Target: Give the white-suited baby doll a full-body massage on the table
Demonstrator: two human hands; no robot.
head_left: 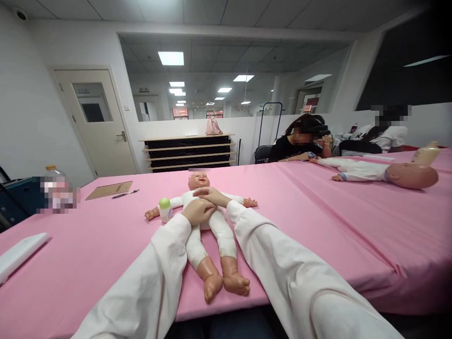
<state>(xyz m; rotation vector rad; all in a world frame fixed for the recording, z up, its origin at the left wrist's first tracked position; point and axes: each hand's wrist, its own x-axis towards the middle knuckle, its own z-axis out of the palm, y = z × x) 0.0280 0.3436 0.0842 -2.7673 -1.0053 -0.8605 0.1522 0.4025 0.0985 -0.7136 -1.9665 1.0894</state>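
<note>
A baby doll [223,233] with a white cloth body lies face up on the pink tablecloth [300,207], its feet toward me. My left hand [199,211] rests flat on the doll's belly, fingers stretched inward. Across the doll's chest lies my right hand [213,196], a little farther up, its fingers extended and partly over the left one. Neither hand grips anything. Beside the doll's arm, just left of my left hand, stands a small white bottle with a green cap [165,210].
A brown notebook [108,189] and a pen [125,193] lie at the back left. A white object [21,256] is at the left edge. To the right lie another doll [374,170] and a lotion bottle [424,154]. A person [300,139] sits across the table.
</note>
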